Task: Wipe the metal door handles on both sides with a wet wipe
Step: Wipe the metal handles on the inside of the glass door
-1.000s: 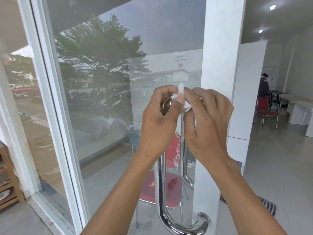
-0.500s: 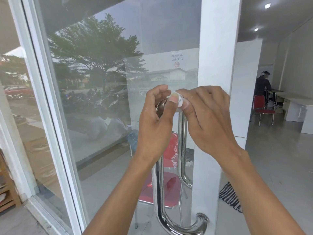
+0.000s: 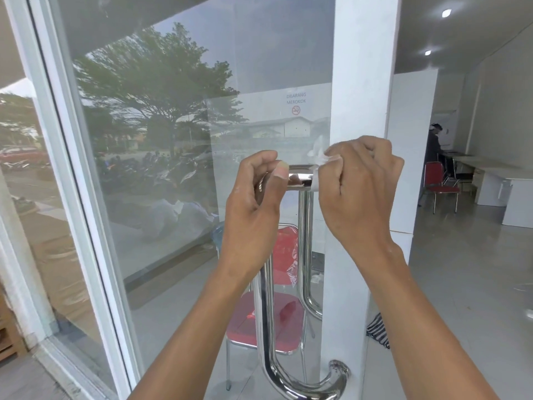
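The right hand (image 3: 360, 192) pinches the crumpled white wet wipe (image 3: 317, 161) around the polished steel door handle (image 3: 298, 180), beside the curled, gripping left hand (image 3: 253, 203); the loosely bunched wipe might slip off.

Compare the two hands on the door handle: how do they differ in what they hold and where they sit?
The right hand pinches the wet wipe; the left hand holds no wipe. The left hand curls round the door handle at its top bend; the right hand sits nearer the white door frame. Both are raised at the handle's top bar.
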`<action>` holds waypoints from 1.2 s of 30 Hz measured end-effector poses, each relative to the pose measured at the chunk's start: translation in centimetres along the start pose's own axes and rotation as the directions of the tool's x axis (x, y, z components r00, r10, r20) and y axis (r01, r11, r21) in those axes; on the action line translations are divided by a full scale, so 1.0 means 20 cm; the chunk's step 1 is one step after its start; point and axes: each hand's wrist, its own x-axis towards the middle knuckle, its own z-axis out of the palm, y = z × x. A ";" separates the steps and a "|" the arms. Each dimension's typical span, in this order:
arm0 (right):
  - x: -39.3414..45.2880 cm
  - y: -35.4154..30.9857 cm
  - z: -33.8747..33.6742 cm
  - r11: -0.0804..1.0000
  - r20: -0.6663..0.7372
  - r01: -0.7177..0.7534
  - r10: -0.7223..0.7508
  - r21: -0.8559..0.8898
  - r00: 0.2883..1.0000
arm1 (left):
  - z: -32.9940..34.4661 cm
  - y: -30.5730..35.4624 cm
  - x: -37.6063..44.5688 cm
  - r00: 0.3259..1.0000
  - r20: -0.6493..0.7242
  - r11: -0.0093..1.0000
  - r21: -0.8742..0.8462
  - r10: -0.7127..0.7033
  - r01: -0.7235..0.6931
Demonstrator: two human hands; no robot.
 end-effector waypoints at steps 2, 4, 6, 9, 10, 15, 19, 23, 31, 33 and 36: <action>0.00 -0.02 -0.01 0.999 0.055 0.047 -0.047 0.004 0.997 | 0.00 0.00 0.00 1.000 0.004 1.000 -0.015 0.004 -0.004; -0.02 -0.01 -0.03 0.993 0.117 0.114 -0.108 -0.037 0.987 | 0.01 0.00 0.00 1.000 0.005 0.999 -0.044 0.004 -0.004; -0.02 0.01 -0.03 0.973 0.147 0.198 -0.180 -0.115 0.973 | 0.02 -0.01 0.00 1.000 0.002 0.999 -0.054 0.003 -0.003; -0.01 0.07 -0.04 0.946 0.143 0.273 -0.250 -0.174 0.958 | 0.03 -0.02 0.01 1.000 -0.004 0.999 -0.050 0.011 -0.011; 0.00 0.09 -0.04 0.949 0.133 0.269 -0.249 -0.166 0.959 | 0.03 -0.03 0.01 1.000 -0.008 0.999 -0.045 0.013 -0.014; 0.00 0.14 -0.02 0.975 0.004 0.198 -0.199 -0.104 0.980 | 0.01 -0.04 0.00 1.000 -0.016 0.999 -0.028 0.018 -0.019; -0.03 0.07 0.01 0.989 -0.053 0.101 -0.108 -0.108 0.993 | -0.01 -0.05 -0.01 1.000 -0.024 1.000 -0.015 0.007 -0.008; -0.03 -0.02 0.02 0.971 0.025 0.138 -0.135 -0.194 0.990 | -0.04 -0.06 -0.02 0.996 -0.084 0.999 -0.013 -0.043 0.042; 0.01 -0.12 -0.01 0.840 0.304 0.331 -0.210 -0.431 0.929 | -0.08 -0.14 -0.03 0.968 -0.181 0.985 -0.029 -0.173 0.171; 0.01 -0.14 0.00 0.814 0.327 0.375 -0.242 -0.444 0.913 | -0.09 -0.15 -0.04 0.962 -0.192 0.981 -0.041 -0.195 0.191; -0.02 -0.15 0.04 0.766 0.320 0.434 -0.310 -0.474 0.895 | -0.10 -0.18 -0.05 0.956 -0.193 0.975 -0.071 -0.222 0.212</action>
